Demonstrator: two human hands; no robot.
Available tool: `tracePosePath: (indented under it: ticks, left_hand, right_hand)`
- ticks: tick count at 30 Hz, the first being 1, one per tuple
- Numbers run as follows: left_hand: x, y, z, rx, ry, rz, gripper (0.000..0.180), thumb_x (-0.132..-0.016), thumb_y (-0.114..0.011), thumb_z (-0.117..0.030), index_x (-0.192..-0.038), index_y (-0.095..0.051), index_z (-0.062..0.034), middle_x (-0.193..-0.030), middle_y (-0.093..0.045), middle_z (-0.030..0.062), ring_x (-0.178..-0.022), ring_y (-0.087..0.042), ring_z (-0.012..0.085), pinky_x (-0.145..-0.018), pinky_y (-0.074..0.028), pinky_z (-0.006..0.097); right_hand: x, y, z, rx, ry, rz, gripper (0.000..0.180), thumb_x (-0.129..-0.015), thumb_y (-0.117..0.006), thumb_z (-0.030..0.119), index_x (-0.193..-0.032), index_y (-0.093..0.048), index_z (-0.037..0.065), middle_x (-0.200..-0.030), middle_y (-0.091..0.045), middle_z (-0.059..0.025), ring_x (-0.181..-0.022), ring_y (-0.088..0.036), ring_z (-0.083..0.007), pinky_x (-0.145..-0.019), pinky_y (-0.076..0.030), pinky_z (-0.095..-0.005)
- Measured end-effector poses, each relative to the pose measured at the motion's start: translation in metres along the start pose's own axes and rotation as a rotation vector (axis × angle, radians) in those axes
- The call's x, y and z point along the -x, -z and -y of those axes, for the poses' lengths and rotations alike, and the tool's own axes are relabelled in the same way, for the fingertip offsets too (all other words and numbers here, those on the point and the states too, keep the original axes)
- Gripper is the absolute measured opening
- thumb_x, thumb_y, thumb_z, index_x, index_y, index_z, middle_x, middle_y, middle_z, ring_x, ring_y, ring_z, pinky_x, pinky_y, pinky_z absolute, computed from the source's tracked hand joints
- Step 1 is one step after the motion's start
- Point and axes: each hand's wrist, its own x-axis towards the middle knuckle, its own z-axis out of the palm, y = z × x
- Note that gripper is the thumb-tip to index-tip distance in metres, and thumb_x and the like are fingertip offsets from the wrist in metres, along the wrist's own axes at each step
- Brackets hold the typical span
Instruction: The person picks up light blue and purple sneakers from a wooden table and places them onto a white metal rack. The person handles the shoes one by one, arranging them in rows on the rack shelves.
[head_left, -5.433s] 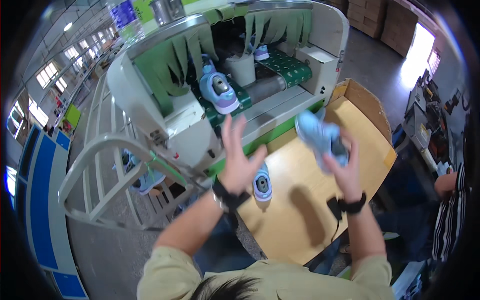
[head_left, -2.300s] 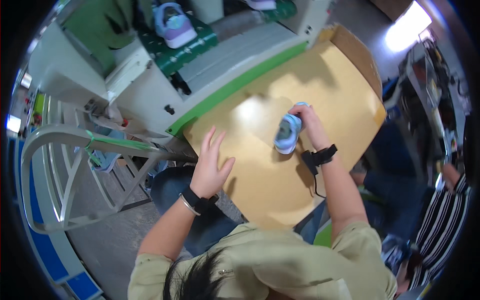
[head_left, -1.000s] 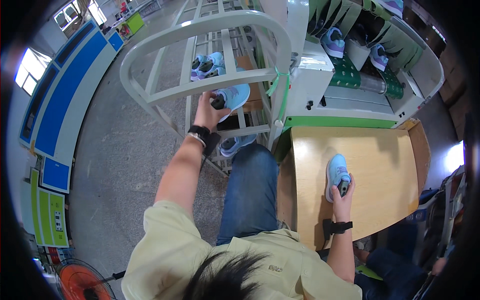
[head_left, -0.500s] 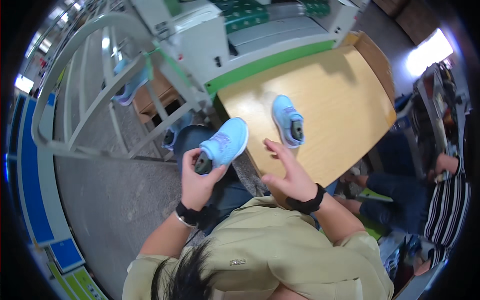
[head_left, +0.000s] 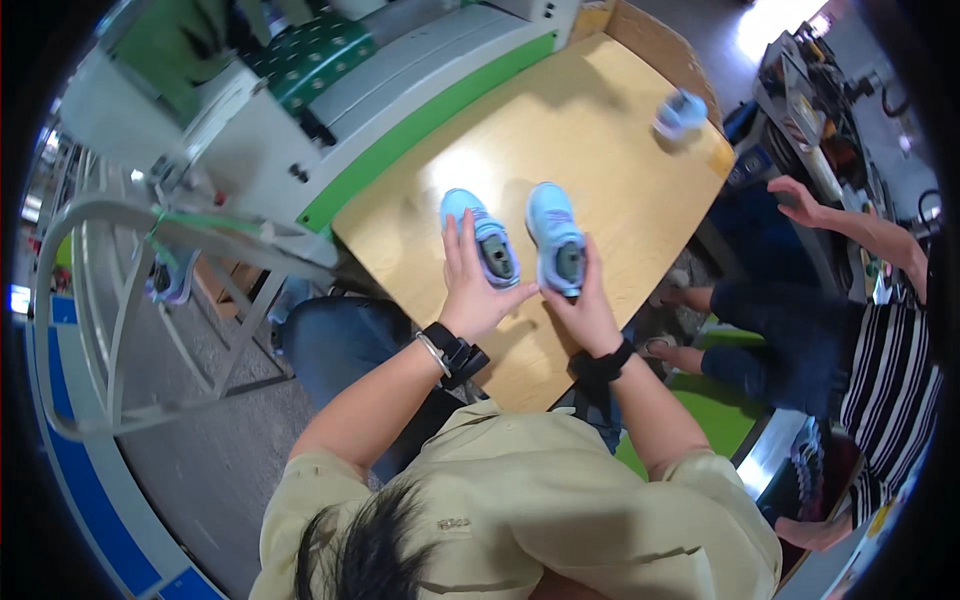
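Note:
Two light blue shoes stand side by side, toes pointing away, on the wooden table (head_left: 610,130). My left hand (head_left: 468,290) cups the left shoe (head_left: 488,238), with its fingers along the shoe's outer side and the thumb by the heel. My right hand (head_left: 588,305) grips the heel of the right shoe (head_left: 556,232). The two hands nearly touch between the shoes. A third light blue shoe (head_left: 680,112) lies alone near the table's far right corner.
A white and green machine (head_left: 420,110) with a green belt borders the table's far side. A grey metal rack (head_left: 90,300) stands to the left, with a shoe (head_left: 168,282) in it. A person in a striped shirt (head_left: 890,350) sits at the right, one hand (head_left: 800,200) raised.
My left hand brought its shoe from above my lap onto the table beside the other shoe. My right hand moved forward onto the right shoe's heel.

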Motion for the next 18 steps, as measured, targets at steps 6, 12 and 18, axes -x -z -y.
tracePosePath:
  ticks: [6, 12, 18]
  left_hand:
    - [-0.012, -0.023, 0.021, 0.124, -0.063, -0.135, 0.108, -0.070, -0.087, -0.018, -0.156, -0.022, -0.0093, -0.163, -0.013, 0.0281, -0.153, -0.009, 0.0496, -0.122, -0.017, 0.057]
    - [-0.033, 0.013, -0.001, 0.560, 0.174, -0.025, 0.089, -0.077, -0.076, -0.002, -0.153, -0.029, -0.0083, -0.150, -0.041, 0.0182, -0.137, -0.045, 0.0319, -0.112, -0.039, 0.043]
    - [-0.104, 0.121, -0.063, 0.898, 0.147, -0.154, 0.080, -0.084, -0.071, -0.003, -0.154, -0.033, -0.0025, -0.143, -0.045, 0.0118, -0.131, -0.048, 0.0238, -0.110, -0.039, 0.035]
  right_hand:
    - [-0.001, -0.016, 0.010, -0.113, -0.016, -0.051, 0.101, -0.081, -0.082, 0.006, -0.158, -0.018, 0.002, -0.153, -0.036, -0.0217, -0.141, -0.043, -0.0321, -0.116, -0.038, -0.0393]
    - [-0.028, -0.010, 0.017, -0.118, -0.059, -0.070, 0.088, -0.084, -0.076, 0.009, -0.156, -0.026, 0.003, -0.144, -0.045, -0.0193, -0.133, -0.050, -0.0305, -0.109, -0.043, -0.0377]
    - [-0.155, 0.036, 0.083, -0.480, -0.046, -0.005, 0.071, -0.089, -0.071, 0.014, -0.151, -0.036, 0.007, -0.126, -0.059, -0.0122, -0.111, -0.061, -0.0191, -0.093, -0.052, -0.0330]
